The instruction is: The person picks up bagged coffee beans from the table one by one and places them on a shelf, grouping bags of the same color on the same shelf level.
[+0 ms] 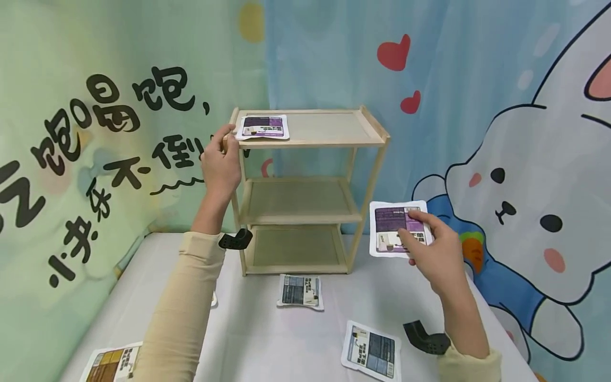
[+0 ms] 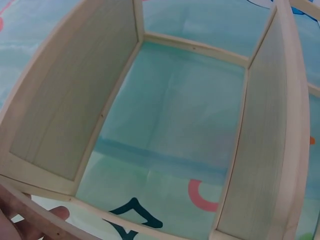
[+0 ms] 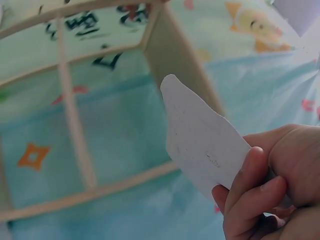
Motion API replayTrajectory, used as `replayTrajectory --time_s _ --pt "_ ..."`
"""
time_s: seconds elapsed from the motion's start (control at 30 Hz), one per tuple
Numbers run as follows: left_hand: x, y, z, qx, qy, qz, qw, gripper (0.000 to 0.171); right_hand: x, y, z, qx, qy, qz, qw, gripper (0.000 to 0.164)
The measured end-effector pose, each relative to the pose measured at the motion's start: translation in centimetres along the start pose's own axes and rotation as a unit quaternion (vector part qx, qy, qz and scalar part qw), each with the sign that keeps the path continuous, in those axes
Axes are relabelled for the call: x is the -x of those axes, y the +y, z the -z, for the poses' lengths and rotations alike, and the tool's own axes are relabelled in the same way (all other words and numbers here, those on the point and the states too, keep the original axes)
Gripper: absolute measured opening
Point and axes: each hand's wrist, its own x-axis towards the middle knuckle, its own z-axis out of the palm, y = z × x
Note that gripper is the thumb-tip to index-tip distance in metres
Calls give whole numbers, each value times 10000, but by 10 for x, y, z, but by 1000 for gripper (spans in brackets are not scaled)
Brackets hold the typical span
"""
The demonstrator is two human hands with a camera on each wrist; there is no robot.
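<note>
A three-tier wooden shelf (image 1: 305, 142) stands ahead of me. My left hand (image 1: 221, 162) grips the left end of its top tier; in the left wrist view, fingers (image 2: 59, 213) show by the end rail. Beside that hand, a white packet with a purple label (image 1: 262, 127) lies flat on the top tier. My right hand (image 1: 436, 249) pinches a second purple-labelled packet (image 1: 389, 225) between thumb and fingers, in the air right of the shelf. Its plain white back (image 3: 200, 135) faces the right wrist view.
On the white table (image 1: 258, 339), a packet with a dark grey-blue label (image 1: 299, 292) lies before the shelf and a similar one (image 1: 372, 351) nearer, to the right. A brown-yellow packet (image 1: 112, 363) is partly behind my left sleeve. Printed curtains (image 1: 324, 63) hang behind.
</note>
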Motion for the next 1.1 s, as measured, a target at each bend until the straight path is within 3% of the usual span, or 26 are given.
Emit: replayTrajectory --time_s 0.1,0.4,0.67,0.87,1.1 --pt "2 -1 -4 -45 -112 8 9999 42 -7 -19 1 -96 -37 202 9997 57" --pt "4 -3 -5 -31 -32 -12 10000 41 -29 -73 -5 -449 -261 699 9962 55" --pt "-1 0 -2 -35 46 -36 10000 41 -57 -119 -13 -987 -482 894 9899 50" --pt "-2 0 -1 9 41 -87 10000 41 -82 -148 -16 -872 -488 731 9923 49" --pt "-1 -1 -2 -28 29 -14 10000 41 -119 -173 -22 -717 -797 443 9932 51"
